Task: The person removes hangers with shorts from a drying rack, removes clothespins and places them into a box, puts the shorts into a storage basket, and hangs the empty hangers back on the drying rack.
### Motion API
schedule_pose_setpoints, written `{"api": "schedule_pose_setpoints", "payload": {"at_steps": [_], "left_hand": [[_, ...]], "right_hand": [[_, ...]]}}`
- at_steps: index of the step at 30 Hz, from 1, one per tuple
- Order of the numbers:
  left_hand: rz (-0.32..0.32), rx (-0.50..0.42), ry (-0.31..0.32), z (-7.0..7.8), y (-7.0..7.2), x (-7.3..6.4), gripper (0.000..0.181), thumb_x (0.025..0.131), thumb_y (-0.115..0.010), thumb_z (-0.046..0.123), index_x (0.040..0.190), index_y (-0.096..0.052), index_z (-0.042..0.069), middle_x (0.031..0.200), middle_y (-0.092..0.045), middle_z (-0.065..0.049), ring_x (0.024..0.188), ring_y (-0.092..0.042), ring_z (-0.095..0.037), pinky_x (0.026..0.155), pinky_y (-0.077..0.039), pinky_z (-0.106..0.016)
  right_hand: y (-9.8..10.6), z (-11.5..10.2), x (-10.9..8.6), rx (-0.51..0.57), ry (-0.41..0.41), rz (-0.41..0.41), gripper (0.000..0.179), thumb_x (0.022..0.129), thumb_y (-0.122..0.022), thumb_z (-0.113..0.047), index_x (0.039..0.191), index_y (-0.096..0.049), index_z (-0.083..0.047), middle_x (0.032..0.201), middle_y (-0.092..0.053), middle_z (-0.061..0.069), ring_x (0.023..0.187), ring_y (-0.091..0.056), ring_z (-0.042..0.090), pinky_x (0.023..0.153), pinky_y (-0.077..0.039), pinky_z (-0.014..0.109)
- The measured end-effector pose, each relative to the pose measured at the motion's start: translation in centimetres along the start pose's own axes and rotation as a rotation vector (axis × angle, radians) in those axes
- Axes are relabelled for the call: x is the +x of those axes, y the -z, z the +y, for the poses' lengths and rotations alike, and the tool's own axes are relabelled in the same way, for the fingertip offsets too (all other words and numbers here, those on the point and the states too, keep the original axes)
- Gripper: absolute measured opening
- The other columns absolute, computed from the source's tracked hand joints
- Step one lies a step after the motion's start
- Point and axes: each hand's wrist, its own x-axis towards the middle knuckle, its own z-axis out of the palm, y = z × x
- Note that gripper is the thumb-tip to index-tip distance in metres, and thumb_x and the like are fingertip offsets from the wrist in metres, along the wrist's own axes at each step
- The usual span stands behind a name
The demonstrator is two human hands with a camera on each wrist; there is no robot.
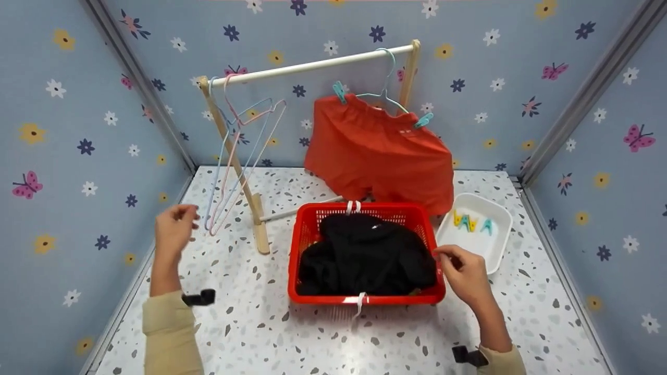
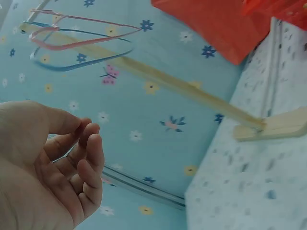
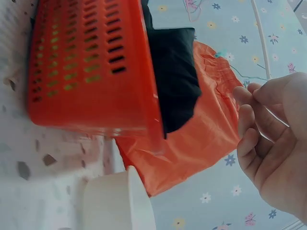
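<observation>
My left hand (image 1: 176, 226) hovers left of the drying rack, fingers loosely bent and nothing in them; its thumb meets the fingertips in the left wrist view. Nearest to it, a blue hanger (image 1: 212, 187) and a pink hanger (image 1: 227, 174) dangle from the rack's rod. My right hand (image 1: 465, 273) is by the right rim of a red basket (image 1: 366, 300), also loosely bent and holding nothing. Black clothing (image 1: 370, 255) is heaped in the basket. Orange-red shorts (image 1: 380, 151) hang behind it from a teal hanger (image 1: 388, 96), with a teal clothespin (image 1: 340, 92) at each side.
A white tray (image 1: 501, 245) with several yellow and teal clothespins (image 1: 465, 223) sits to the basket's right, partly behind my right hand. The rack's white rod (image 1: 312, 66) spans wooden posts. Flowered walls (image 1: 57, 156) enclose the speckled tabletop (image 1: 250, 323) at the back and sides.
</observation>
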Motion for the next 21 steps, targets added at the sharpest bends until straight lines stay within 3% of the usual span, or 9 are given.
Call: {"api": "schedule_pose_setpoints", "payload": {"at_steps": [3,7,10,15,21], "left_hand": [[-0.032,-0.014,-0.03,2.2,1.7,1.2,0.022,0.101,-0.052,0.02,0.115,-0.061,0.005,0.098,-0.061,-0.006,0.082,-0.061,-0.015,0.069,-0.05,-0.021],[-0.053,-0.067,-0.068,5.1,2.5,2.8,0.02,0.101,-0.051,0.015,0.117,-0.06,0.006,0.099,-0.06,-0.004,0.083,-0.061,-0.012,0.074,-0.05,-0.019],[-0.072,-0.078,-0.102,6.9,2.2,3.8,0.029,0.102,-0.05,0.016,0.127,-0.056,0.003,0.106,-0.057,-0.003,0.088,-0.06,-0.012,0.074,-0.049,-0.019],[-0.119,-0.068,-0.154,9.2,1.2,5.4,0.046,0.104,-0.044,0.023,0.146,-0.04,0.006,0.133,-0.045,-0.014,0.108,-0.054,-0.023,0.089,-0.049,-0.031],[-0.164,-0.145,-0.14,11.0,-0.7,6.9,0.058,0.104,-0.038,0.038,0.155,-0.021,0.018,0.155,-0.024,-0.015,0.134,-0.036,-0.035,0.105,-0.037,-0.046]], "right_hand": [[0.4,1.0,1.0,-0.006,0.017,-0.003,0.022,0.084,-0.064,0.013,0.091,-0.074,-0.007,0.073,-0.066,0.0,0.055,-0.049,0.008,0.05,-0.038,0.017],[1.5,-1.1,3.2,0.007,0.043,0.007,0.023,0.082,-0.061,0.019,0.089,-0.072,0.0,0.072,-0.068,0.008,0.057,-0.053,0.012,0.053,-0.04,0.015],[2.4,-2.2,5.0,0.013,0.064,0.031,0.023,0.081,-0.059,0.022,0.087,-0.071,0.004,0.072,-0.068,0.013,0.057,-0.054,0.013,0.053,-0.04,0.013],[3.1,-0.5,7.2,-0.035,0.055,0.031,0.022,0.085,-0.059,0.015,0.089,-0.073,-0.001,0.074,-0.069,0.009,0.058,-0.053,0.007,0.055,-0.039,0.014],[3.5,0.2,9.0,-0.054,0.015,-0.017,0.018,0.091,-0.059,0.004,0.093,-0.074,-0.006,0.077,-0.068,0.004,0.058,-0.053,0.01,0.053,-0.039,0.017]]}}
